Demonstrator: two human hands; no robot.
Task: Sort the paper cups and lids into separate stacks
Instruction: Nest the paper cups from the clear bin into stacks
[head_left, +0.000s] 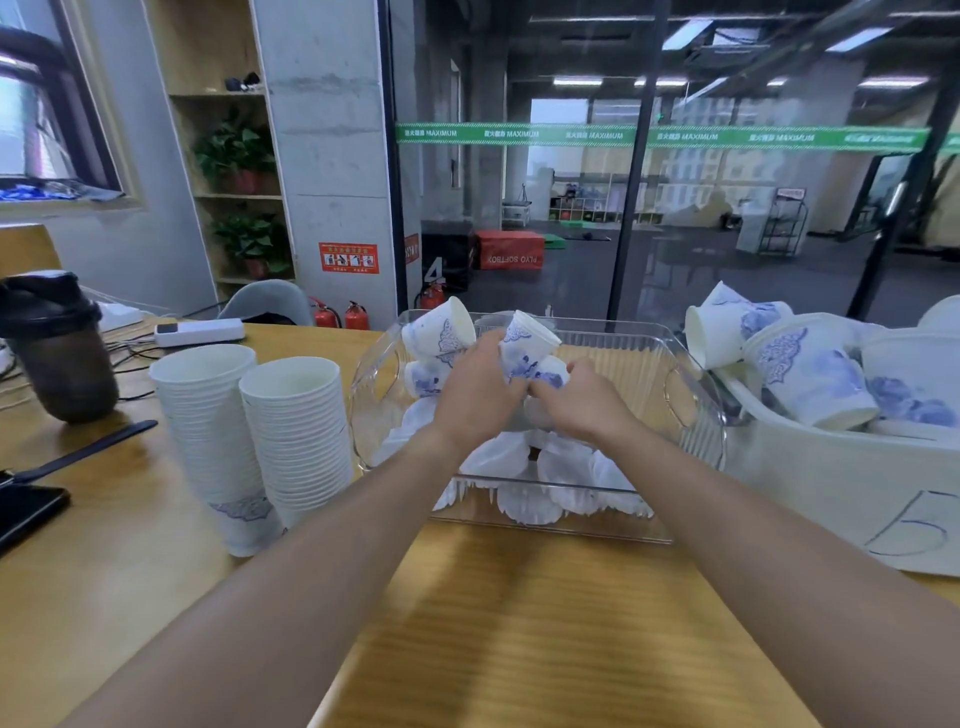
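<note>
While both bare forearms reach forward over the wooden table (519, 623), the two hands meet above the clear plastic tray (696, 415) at the middle of the view. The left hand (475, 395) has its fingers curled round a blue-patterned paper cup (524, 345) that is tilted with its open mouth up and to the right. The right hand (582, 397) is just beside it, fingertips pinching a second patterned cup (553, 371) that touches the first; whether one cup sits inside the other cannot be told. More patterned cups (441, 332) lie tipped on their sides in the tray's far left part, and white lids (524, 499) lie spread loosely over its floor toward the near wall. Left of the tray stand two upright stacks of nested paper cups, the farther stack (208, 415) touching the nearer stack (298, 431), both with mouths up. To the right, a white bin (831, 488) with a handwritten mark on its side holds a heap of tipped patterned cups (810, 374). At the far left of the table stand a dark shaker bottle (57, 343) and a white power strip (200, 331), with a black phone (26, 512) at the near left edge.
</note>
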